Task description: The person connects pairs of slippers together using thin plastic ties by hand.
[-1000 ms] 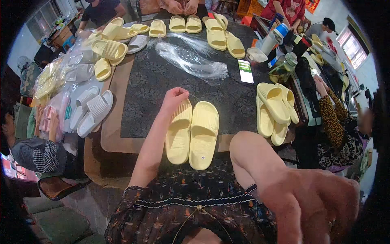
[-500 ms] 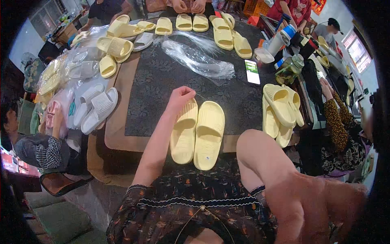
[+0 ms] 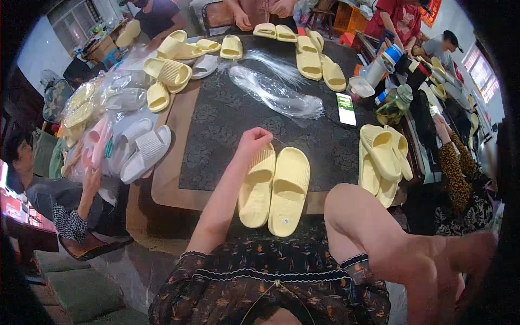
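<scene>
Two pale yellow slide slippers lie side by side at the table's near edge, the left slipper (image 3: 257, 189) and the right slipper (image 3: 288, 195) with a small white sticker on its heel. My left hand (image 3: 255, 142) is closed in a pinch at the left slipper's toe, and a thin pale strand shows at its fingertips. My right arm is bent at the elbow beside the slippers. My right hand (image 3: 457, 265), large and blurred, is raised at the lower right; its fingers cannot be made out.
A bundle of shiny clear strands (image 3: 279, 95) lies mid-table, with a phone (image 3: 345, 109) to its right. More yellow slippers (image 3: 382, 157) are stacked at the right. Grey slippers (image 3: 146, 151) and bagged pairs sit at the left. Jars and bottles (image 3: 396, 103) stand at the right. Several people work around.
The view has shifted, so the table sits lower and farther right. My left hand keeps its pinch at the slipper. A person at the left has lifted a bagged pink slipper.
</scene>
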`<state>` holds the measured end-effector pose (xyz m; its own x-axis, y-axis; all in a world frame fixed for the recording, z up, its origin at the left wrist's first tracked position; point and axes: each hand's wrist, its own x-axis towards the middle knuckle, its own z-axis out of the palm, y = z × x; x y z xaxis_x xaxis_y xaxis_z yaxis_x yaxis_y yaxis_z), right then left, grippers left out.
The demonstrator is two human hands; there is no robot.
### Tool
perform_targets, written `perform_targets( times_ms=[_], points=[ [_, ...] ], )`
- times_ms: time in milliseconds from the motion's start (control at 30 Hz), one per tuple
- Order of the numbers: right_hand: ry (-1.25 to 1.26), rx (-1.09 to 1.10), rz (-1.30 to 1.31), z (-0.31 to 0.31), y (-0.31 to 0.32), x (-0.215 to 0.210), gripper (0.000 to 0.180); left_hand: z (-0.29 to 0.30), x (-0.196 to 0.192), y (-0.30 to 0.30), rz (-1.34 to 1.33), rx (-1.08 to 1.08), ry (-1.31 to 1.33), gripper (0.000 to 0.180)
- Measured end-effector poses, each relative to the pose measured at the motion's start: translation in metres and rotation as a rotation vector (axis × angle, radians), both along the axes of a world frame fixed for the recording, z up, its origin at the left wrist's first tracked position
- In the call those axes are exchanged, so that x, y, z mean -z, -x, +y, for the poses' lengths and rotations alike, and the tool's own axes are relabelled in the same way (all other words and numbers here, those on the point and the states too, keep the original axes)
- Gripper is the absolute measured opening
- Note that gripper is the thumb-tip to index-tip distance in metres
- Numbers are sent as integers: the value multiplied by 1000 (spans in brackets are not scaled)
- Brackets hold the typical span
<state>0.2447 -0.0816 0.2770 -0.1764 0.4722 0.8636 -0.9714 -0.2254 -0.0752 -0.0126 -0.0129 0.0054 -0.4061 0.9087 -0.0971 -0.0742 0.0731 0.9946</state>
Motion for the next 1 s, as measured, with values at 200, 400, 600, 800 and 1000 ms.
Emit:
perform_targets(
  times_ms=[200, 400, 600, 800, 1000],
  points=[
    [-1, -59, 12, -8, -37, 2, 25, 6, 1, -4, 62, 29, -17, 10],
    [-2, -79, -12, -8, -30, 6, 24, -2, 2, 5, -11, -2, 6, 10],
    [-2, -79, -24, 1, -6, -11, 24, 6, 2, 0, -8, 24, -7, 10],
    [-20, -148, 1, 11, -25, -7, 23, 4, 7, 0, 49, 21, -31, 12],
    [5, -248, 12, -2, -70, 14, 23, -7, -2, 6, 84, -18, -28, 12]
  ],
)
